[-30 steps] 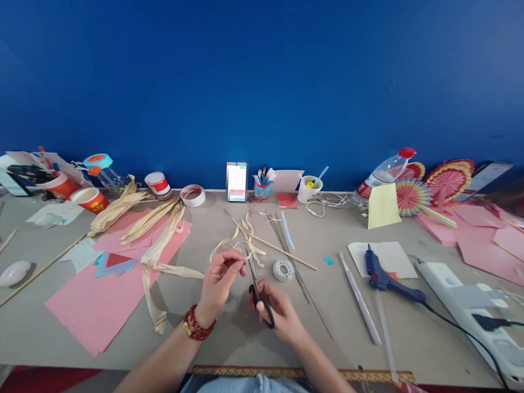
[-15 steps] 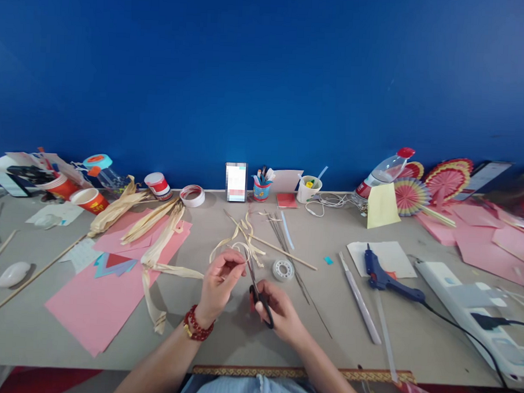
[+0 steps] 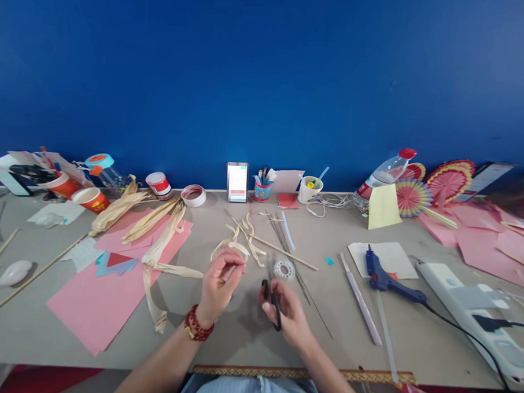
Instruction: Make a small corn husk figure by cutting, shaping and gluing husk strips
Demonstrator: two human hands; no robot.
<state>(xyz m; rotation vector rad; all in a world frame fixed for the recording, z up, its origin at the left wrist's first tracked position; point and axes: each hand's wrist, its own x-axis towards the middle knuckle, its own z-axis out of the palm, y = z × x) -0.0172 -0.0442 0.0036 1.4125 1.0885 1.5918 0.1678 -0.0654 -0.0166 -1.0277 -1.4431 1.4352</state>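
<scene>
My left hand, with a red bead bracelet at the wrist, pinches a pale curled husk strip at the middle of the table. To its right, my right hand grips black-handled scissors by the loops; their blades point away from me and look blurred. A gap separates the scissors from my left hand. Thin husk strips lie just beyond both hands, by a wooden stick, dark wires and a white tape roll.
Large husks and pink paper lie on the left. On the right are a white-and-grey cutter, a blue glue gun and a power strip. Cups, a phone and a bottle line the wall.
My right hand has moved to the right with the scissors, away from my left hand. My left hand stays nearly in place with the pale strip.
</scene>
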